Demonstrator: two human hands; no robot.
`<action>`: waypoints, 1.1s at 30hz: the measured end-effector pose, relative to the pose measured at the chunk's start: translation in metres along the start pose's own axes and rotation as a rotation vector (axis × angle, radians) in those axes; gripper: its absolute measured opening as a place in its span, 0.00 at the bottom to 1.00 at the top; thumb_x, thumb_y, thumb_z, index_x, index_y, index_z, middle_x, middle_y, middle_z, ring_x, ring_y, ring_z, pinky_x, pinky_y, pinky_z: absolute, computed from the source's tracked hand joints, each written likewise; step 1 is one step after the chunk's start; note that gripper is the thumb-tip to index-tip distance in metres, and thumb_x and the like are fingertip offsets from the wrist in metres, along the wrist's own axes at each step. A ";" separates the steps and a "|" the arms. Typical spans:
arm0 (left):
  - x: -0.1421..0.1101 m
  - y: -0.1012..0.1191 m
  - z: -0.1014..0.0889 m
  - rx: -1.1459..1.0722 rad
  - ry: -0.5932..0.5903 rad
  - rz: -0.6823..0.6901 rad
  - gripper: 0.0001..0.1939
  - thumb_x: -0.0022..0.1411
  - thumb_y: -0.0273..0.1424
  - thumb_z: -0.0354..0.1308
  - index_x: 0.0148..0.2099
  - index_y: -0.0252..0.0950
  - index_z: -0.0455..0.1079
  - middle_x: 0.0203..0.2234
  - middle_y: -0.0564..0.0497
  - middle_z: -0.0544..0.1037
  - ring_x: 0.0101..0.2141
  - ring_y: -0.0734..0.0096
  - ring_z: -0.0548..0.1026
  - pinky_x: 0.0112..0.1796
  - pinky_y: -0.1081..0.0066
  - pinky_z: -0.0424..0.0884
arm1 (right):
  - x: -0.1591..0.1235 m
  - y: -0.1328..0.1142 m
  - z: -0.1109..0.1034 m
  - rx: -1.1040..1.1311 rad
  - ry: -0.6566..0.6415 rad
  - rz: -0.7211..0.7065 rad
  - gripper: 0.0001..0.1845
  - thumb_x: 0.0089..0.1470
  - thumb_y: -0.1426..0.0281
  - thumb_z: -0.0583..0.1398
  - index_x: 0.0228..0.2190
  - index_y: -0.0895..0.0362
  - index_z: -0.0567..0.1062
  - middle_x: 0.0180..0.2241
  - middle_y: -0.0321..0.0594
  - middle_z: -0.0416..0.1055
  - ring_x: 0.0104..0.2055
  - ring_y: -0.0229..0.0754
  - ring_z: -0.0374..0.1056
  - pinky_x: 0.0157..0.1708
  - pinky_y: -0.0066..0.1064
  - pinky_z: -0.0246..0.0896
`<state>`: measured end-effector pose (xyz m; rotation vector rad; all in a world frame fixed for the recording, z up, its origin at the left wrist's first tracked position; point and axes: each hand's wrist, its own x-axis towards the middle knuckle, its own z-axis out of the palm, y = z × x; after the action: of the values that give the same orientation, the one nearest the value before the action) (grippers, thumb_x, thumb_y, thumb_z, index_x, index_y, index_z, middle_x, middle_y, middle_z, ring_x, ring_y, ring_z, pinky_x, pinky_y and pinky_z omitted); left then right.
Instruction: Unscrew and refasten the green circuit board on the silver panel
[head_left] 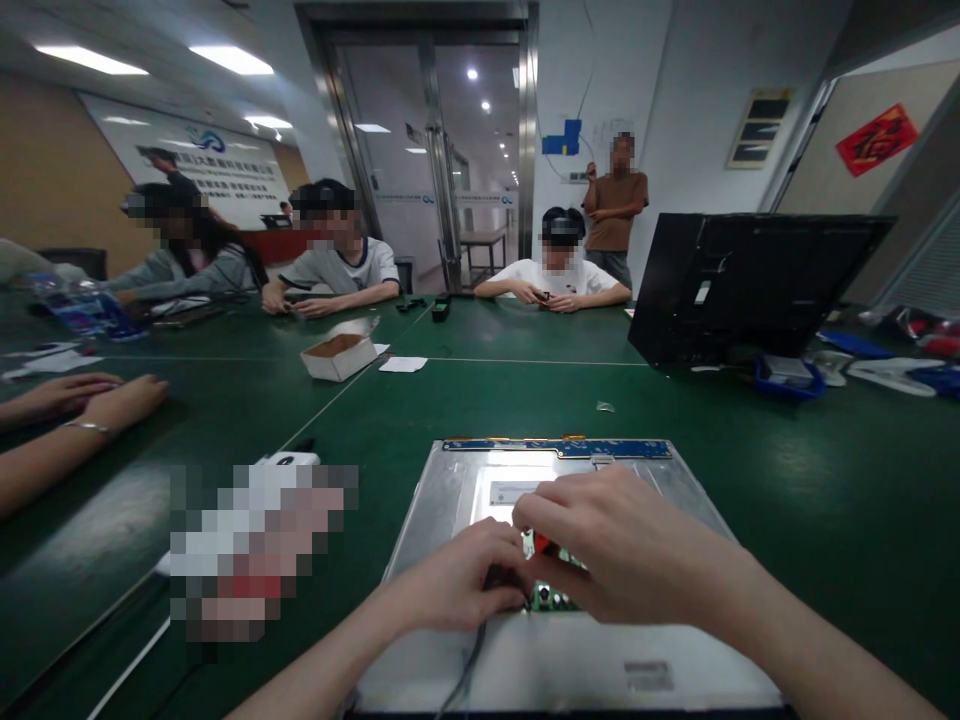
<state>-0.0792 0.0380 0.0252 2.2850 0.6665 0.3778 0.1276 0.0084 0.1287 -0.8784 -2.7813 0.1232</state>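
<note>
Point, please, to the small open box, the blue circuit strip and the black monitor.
Small open box (359, 361): head view, on its outer side wall.
Blue circuit strip (517, 448): head view, on its long flat face.
Black monitor (757, 280): head view, on its back.

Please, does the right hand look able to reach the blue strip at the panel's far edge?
Probably yes: the right hand is over the panel, close to the blue strip, and nothing seems to block the way.
</note>
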 end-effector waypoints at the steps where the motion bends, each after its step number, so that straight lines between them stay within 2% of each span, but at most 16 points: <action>1: 0.000 0.000 0.000 0.012 -0.001 0.000 0.04 0.55 0.22 0.61 0.29 0.34 0.71 0.30 0.53 0.74 0.34 0.67 0.71 0.36 0.71 0.66 | 0.000 0.000 0.001 -0.024 0.000 0.001 0.06 0.60 0.65 0.54 0.33 0.54 0.65 0.28 0.34 0.70 0.25 0.35 0.58 0.22 0.30 0.39; 4: 0.000 -0.001 0.001 0.036 -0.009 -0.014 0.05 0.57 0.23 0.60 0.29 0.35 0.71 0.28 0.54 0.73 0.32 0.68 0.70 0.34 0.72 0.65 | 0.000 0.000 0.001 -0.035 -0.006 -0.006 0.08 0.58 0.63 0.56 0.32 0.54 0.65 0.27 0.33 0.69 0.24 0.35 0.56 0.22 0.30 0.38; 6: -0.001 -0.001 0.001 0.020 -0.017 -0.025 0.03 0.58 0.24 0.60 0.33 0.36 0.74 0.31 0.53 0.75 0.35 0.67 0.71 0.37 0.70 0.66 | -0.001 0.000 -0.002 0.007 -0.008 -0.015 0.05 0.55 0.66 0.57 0.32 0.55 0.65 0.30 0.34 0.69 0.26 0.35 0.57 0.22 0.30 0.39; 9: -0.002 0.000 0.000 0.012 -0.022 -0.043 0.06 0.58 0.24 0.62 0.38 0.38 0.76 0.36 0.51 0.76 0.39 0.65 0.72 0.41 0.68 0.66 | -0.003 0.000 -0.006 0.055 -0.016 -0.024 0.06 0.53 0.70 0.56 0.35 0.56 0.65 0.33 0.36 0.70 0.28 0.36 0.58 0.22 0.29 0.41; 13: -0.002 0.000 0.000 0.013 -0.002 -0.037 0.05 0.56 0.22 0.63 0.36 0.36 0.75 0.35 0.52 0.76 0.38 0.66 0.73 0.40 0.69 0.66 | -0.002 0.002 -0.002 -0.002 0.011 -0.010 0.03 0.58 0.69 0.55 0.34 0.55 0.66 0.30 0.34 0.70 0.26 0.36 0.58 0.22 0.29 0.39; 17: -0.001 -0.002 0.002 0.037 0.000 -0.022 0.03 0.57 0.24 0.62 0.32 0.35 0.72 0.30 0.54 0.74 0.34 0.68 0.72 0.36 0.71 0.66 | 0.000 0.002 0.003 -0.037 0.008 -0.015 0.09 0.59 0.62 0.56 0.31 0.54 0.67 0.26 0.34 0.69 0.24 0.35 0.57 0.21 0.30 0.36; 19: -0.001 -0.004 0.003 0.033 -0.005 -0.018 0.03 0.58 0.24 0.60 0.32 0.35 0.73 0.29 0.54 0.74 0.33 0.68 0.72 0.35 0.71 0.66 | -0.002 0.000 0.001 0.010 -0.006 -0.026 0.08 0.57 0.63 0.57 0.32 0.55 0.67 0.28 0.34 0.69 0.25 0.35 0.58 0.22 0.30 0.38; 24: -0.002 -0.005 0.003 0.015 -0.005 -0.006 0.04 0.58 0.23 0.61 0.36 0.36 0.75 0.34 0.51 0.76 0.37 0.66 0.73 0.39 0.69 0.67 | -0.004 -0.001 -0.005 0.074 -0.040 -0.036 0.05 0.53 0.71 0.56 0.35 0.55 0.66 0.33 0.36 0.70 0.28 0.36 0.60 0.22 0.29 0.41; 27: -0.002 -0.004 0.003 0.028 -0.001 -0.013 0.03 0.57 0.23 0.60 0.32 0.35 0.73 0.30 0.53 0.75 0.34 0.68 0.72 0.36 0.71 0.67 | -0.002 0.000 -0.002 0.017 -0.027 -0.027 0.03 0.57 0.69 0.55 0.36 0.54 0.67 0.31 0.35 0.70 0.27 0.36 0.60 0.22 0.30 0.39; 30: 0.000 -0.003 0.003 0.039 0.008 -0.013 0.05 0.58 0.24 0.60 0.29 0.35 0.71 0.25 0.55 0.72 0.30 0.70 0.70 0.32 0.73 0.65 | 0.000 0.000 0.002 -0.047 -0.018 -0.020 0.08 0.60 0.63 0.54 0.33 0.54 0.67 0.27 0.33 0.69 0.24 0.35 0.57 0.22 0.31 0.37; 33: -0.001 -0.004 0.003 0.029 0.000 -0.018 0.03 0.59 0.26 0.60 0.32 0.35 0.73 0.27 0.53 0.74 0.31 0.69 0.70 0.33 0.72 0.66 | -0.001 -0.001 0.000 -0.030 -0.026 -0.021 0.07 0.56 0.64 0.56 0.33 0.54 0.66 0.28 0.34 0.69 0.25 0.35 0.57 0.22 0.30 0.38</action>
<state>-0.0795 0.0380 0.0201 2.3045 0.6964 0.3620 0.1277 0.0066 0.1290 -0.8609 -2.8220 0.0907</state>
